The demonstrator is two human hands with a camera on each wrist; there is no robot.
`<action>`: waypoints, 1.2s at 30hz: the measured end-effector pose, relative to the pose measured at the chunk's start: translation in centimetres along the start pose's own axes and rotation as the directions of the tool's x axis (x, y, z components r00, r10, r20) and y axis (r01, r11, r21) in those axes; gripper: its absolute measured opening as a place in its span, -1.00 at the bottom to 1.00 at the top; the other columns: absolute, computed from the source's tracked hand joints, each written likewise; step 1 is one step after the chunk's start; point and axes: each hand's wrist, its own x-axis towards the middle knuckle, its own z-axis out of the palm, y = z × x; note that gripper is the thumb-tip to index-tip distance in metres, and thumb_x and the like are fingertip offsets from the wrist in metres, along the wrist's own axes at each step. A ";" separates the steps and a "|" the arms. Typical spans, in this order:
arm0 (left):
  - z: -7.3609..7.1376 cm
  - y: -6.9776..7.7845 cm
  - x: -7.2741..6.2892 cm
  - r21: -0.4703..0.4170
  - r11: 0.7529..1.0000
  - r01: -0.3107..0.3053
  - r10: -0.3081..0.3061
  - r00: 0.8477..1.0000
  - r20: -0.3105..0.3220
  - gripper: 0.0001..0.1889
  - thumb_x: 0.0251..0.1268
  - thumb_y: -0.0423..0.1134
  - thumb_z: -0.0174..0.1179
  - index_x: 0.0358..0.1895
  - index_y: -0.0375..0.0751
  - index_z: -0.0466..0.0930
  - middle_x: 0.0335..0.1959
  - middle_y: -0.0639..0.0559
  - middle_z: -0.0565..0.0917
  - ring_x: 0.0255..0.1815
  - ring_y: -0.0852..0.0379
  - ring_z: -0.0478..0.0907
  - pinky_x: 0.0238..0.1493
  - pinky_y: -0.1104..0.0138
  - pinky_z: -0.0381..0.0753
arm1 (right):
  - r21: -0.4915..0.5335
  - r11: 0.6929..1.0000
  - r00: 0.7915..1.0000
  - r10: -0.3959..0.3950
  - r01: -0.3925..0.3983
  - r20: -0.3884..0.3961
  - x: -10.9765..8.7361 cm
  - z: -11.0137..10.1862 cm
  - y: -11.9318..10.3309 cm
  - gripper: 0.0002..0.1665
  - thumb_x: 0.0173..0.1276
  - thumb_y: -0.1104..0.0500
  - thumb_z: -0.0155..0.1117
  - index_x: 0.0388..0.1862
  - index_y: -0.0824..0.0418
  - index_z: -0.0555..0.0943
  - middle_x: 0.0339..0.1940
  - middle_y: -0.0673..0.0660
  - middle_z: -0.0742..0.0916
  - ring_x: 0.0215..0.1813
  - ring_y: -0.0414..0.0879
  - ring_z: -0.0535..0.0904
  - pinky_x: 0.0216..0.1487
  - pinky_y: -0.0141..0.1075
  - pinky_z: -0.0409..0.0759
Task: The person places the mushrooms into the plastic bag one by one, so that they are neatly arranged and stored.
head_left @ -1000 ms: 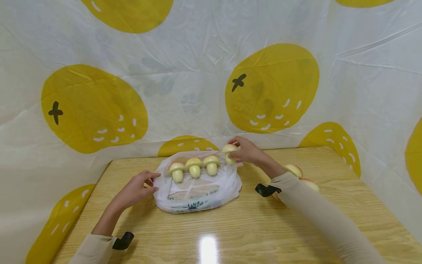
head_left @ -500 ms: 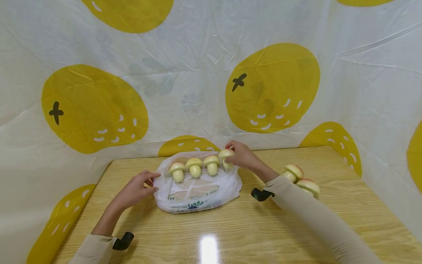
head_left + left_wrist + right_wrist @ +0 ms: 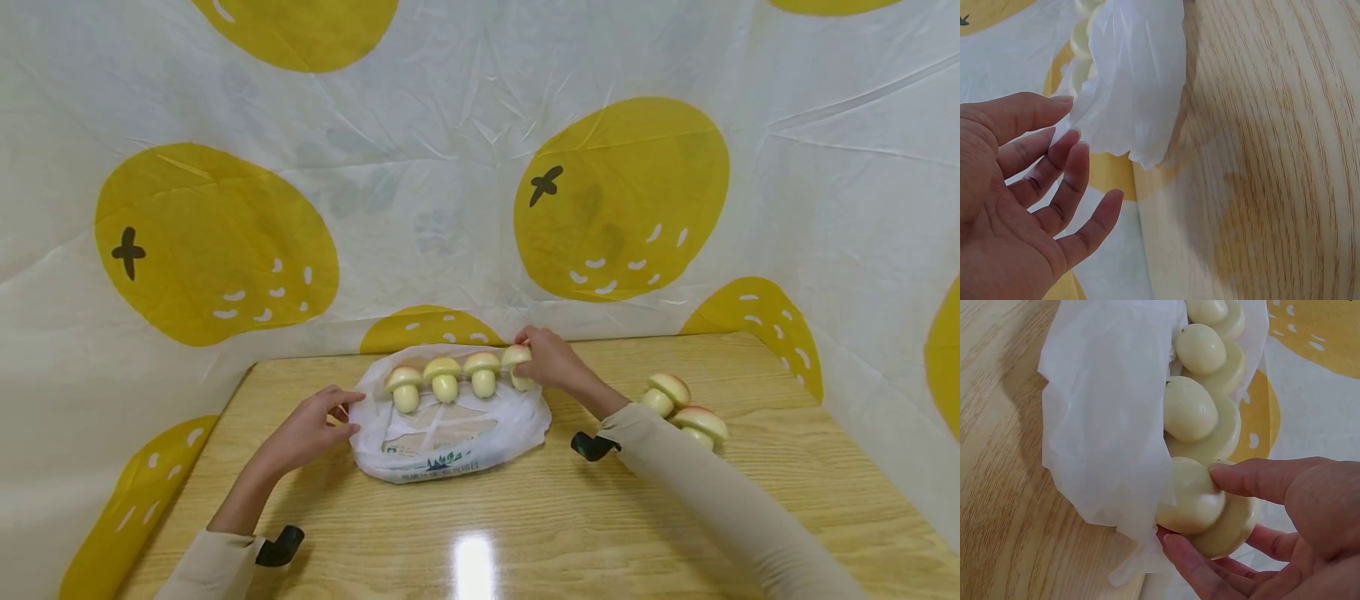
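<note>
A white plastic bag (image 3: 450, 446) with green print lies opened out on the table. Three toy mushrooms (image 3: 482, 377) with pale stems and yellowish, red-tinged caps sit in a row inside it. At the row's right end, my right hand (image 3: 551, 360) holds another toy mushroom (image 3: 1191, 497), thumb on the stem and fingers under the cap, in the right wrist view. It sits beside its neighbour, at the bag's rim. My left hand (image 3: 311, 425) pinches the bag's left edge between thumb and fingers; its other fingers (image 3: 1100, 219) are loosely bent.
Two more toy mushrooms (image 3: 701, 425) lie on the wooden table (image 3: 360, 533) to the right, near my right sleeve. A white sheet (image 3: 427, 208) with large yellow fruit prints hangs along the table's back and sides.
My right hand has brought its mushroom left and down into line with the row in the bag. The two mushrooms by the right sleeve show more fully. The left hand has stayed put.
</note>
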 end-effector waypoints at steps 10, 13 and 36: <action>-0.1 0.3 0.0 -0.001 1.000 0.002 -0.002 1.000 0.006 -0.54 0.32 -0.41 0.32 0.27 -0.46 0.55 -0.13 -0.06 0.57 -0.10 0.03 0.59 -0.11 0.26 0.64 | -0.090 0.996 1.000 0.025 -0.023 0.017 -0.4 -0.1 -0.3 -0.41 0.25 0.13 0.53 0.18 0.35 0.56 0.01 0.27 0.64 0.03 0.12 0.53 0.03 -0.04 0.53; -0.1 0.2 0.0 -0.003 1.000 0.000 0.000 1.000 0.006 -0.54 0.32 -0.41 0.32 0.26 -0.46 0.55 -0.13 -0.05 0.58 -0.10 0.03 0.59 -0.12 0.27 0.64 | -0.085 0.996 1.000 0.019 -0.017 0.022 -0.6 -0.2 -0.4 -0.41 0.25 0.14 0.54 0.18 0.34 0.55 0.04 0.27 0.65 0.07 0.14 0.54 0.07 -0.02 0.53; 0.0 -0.2 -0.1 -0.001 1.000 -0.010 0.010 1.000 0.001 -0.54 0.31 -0.40 0.33 0.25 -0.47 0.56 -0.13 -0.04 0.59 -0.11 0.06 0.58 -0.13 0.26 0.64 | -0.126 0.991 0.999 -0.030 0.033 0.027 -1.1 0.1 0.1 -0.38 0.27 0.11 0.53 0.23 0.31 0.53 0.05 0.24 0.66 0.13 0.15 0.55 0.08 0.01 0.55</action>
